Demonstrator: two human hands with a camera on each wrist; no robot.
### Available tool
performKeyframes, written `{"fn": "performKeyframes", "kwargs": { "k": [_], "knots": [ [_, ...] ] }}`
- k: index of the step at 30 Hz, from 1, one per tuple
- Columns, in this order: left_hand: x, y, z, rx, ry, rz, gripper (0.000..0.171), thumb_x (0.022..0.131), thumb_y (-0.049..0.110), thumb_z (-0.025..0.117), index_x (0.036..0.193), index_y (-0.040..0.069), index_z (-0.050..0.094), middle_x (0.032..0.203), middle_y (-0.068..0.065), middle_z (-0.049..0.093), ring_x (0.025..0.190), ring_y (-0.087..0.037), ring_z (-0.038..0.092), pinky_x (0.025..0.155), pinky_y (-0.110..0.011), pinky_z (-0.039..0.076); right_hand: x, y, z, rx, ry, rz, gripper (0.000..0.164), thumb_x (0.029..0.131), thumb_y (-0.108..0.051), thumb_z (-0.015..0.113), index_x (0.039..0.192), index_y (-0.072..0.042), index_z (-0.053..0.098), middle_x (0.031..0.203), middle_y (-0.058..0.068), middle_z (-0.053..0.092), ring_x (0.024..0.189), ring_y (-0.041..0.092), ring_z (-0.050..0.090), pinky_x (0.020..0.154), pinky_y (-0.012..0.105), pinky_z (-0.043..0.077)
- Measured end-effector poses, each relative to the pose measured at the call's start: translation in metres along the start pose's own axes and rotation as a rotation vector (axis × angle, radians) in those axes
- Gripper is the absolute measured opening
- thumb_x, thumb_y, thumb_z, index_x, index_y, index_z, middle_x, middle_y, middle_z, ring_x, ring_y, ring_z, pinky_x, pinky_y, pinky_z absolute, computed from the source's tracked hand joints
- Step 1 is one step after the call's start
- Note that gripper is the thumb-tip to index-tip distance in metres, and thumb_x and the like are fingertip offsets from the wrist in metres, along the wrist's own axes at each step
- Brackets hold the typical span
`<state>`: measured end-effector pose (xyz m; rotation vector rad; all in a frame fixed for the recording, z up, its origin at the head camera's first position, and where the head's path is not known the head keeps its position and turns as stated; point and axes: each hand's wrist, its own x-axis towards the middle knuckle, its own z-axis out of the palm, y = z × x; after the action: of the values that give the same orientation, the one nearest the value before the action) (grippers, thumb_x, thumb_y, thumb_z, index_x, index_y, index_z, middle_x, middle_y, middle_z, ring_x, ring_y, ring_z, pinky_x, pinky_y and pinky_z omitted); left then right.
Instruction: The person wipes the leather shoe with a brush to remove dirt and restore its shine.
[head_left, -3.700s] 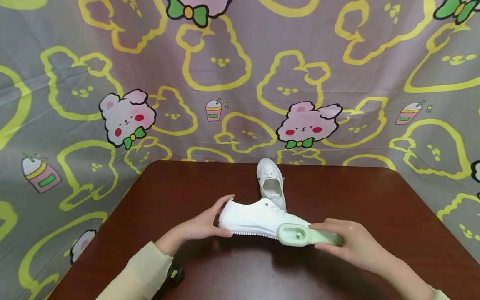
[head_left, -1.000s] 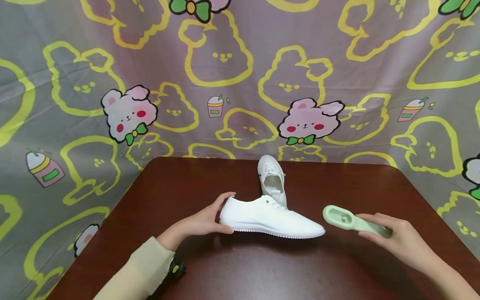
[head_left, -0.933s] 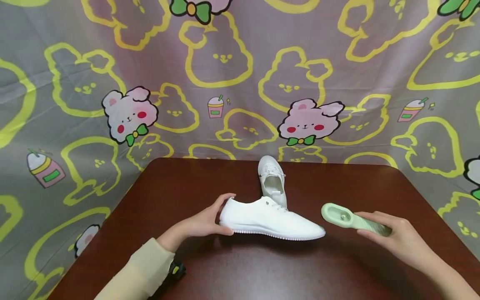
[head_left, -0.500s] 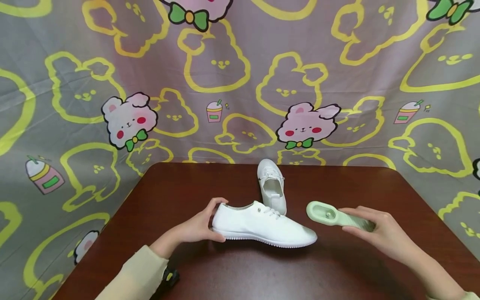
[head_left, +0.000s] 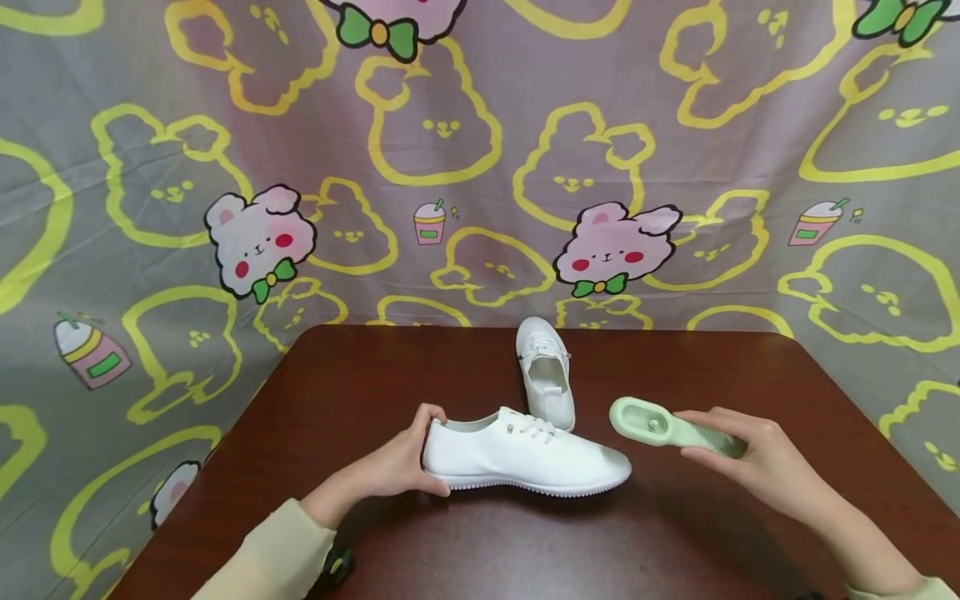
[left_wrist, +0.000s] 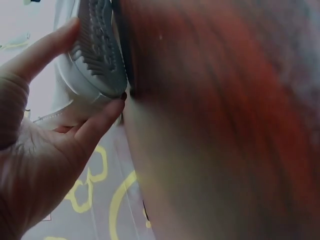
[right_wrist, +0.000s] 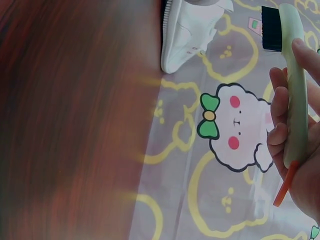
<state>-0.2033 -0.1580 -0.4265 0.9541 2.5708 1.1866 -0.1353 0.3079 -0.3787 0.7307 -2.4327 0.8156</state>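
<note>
My left hand (head_left: 390, 462) grips the heel of a white lace-up shoe (head_left: 517, 457), its toe pointing right. The thumb is at the ribbed sole (left_wrist: 95, 55) in the left wrist view. My right hand (head_left: 761, 458) holds a pale green shoe brush (head_left: 645, 421) by its handle, apart from the shoe, above and to the right of the toe. Dark bristles (right_wrist: 272, 30) show in the right wrist view, and an orange strap (right_wrist: 286, 185) hangs at the handle's end. In the head view the bristles are hidden beneath the brush head.
Behind the held shoe, a second white shoe (head_left: 551, 398) stands on the dark brown table (head_left: 420, 367), toe toward the back. A patterned cloth (head_left: 465, 192) hangs behind and beside the table. A small dark object (head_left: 339, 567) sits under the left sleeve.
The brush has left the held shoe's toe, going right and up, then come slightly back left. The shoe has shifted a little left and tipped, showing more laces and opening. The head view shifted slightly.
</note>
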Motion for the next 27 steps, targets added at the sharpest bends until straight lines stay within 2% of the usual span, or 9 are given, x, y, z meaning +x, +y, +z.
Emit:
{"fn": "performKeyframes", "kwargs": {
  "k": [6,13,21,27],
  "knots": [
    [-0.002,0.003,0.001,0.033,-0.016,0.008,0.083,0.067,0.017,0.090,0.121,0.013,0.027,0.096,-0.005,0.054,0.074,-0.013,0.059,0.068,-0.028,0.048,0.001,0.000,0.000,0.014,-0.002,0.003,0.050,0.071,-0.006,0.086,0.116,-0.024,0.070,0.082,-0.017,0.060,0.070,0.001,0.048,0.060,0.017,0.037],
    [-0.007,0.003,0.001,0.031,-0.041,0.040,0.074,0.074,0.020,0.086,0.120,0.016,0.028,0.108,-0.004,0.048,0.089,-0.016,0.054,0.076,-0.028,0.044,-0.001,-0.001,0.002,0.029,-0.005,0.012,0.047,0.073,-0.008,0.085,0.115,-0.024,0.070,0.082,-0.016,0.058,0.069,0.003,0.048,0.059,0.018,0.036],
    [-0.010,0.011,0.008,0.152,-0.008,0.060,0.076,0.070,0.014,0.088,0.117,0.014,0.029,0.103,-0.002,0.052,0.086,-0.015,0.055,0.075,-0.027,0.044,-0.001,-0.001,0.002,0.011,0.001,0.000,0.049,0.072,-0.007,0.086,0.115,-0.024,0.070,0.081,-0.017,0.057,0.067,0.002,0.047,0.058,0.017,0.036],
    [-0.014,0.011,0.006,0.147,-0.029,0.120,0.064,0.078,0.008,0.081,0.119,0.012,0.031,0.099,0.001,0.054,0.087,-0.013,0.055,0.077,-0.030,0.044,-0.001,-0.001,0.002,0.019,-0.003,0.001,0.048,0.073,-0.007,0.085,0.115,-0.024,0.070,0.082,-0.017,0.058,0.068,0.002,0.047,0.058,0.017,0.036]
  ]
}}
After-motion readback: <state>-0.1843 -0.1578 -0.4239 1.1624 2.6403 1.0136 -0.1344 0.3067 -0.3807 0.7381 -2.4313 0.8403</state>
